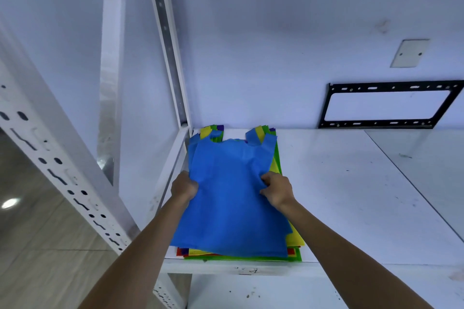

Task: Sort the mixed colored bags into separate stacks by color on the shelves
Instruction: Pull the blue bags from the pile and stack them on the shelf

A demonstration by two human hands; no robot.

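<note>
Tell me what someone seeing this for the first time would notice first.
The bright blue bag stands out, gripped at its sides by the left hand and right hand on top of a mixed pile of bags at the left end of the white shelf. Next, the black metal bracket on the wall behind.

Both arms extended forward; left grip (184,187) and right grip (276,189) fisted, pinching.
</note>
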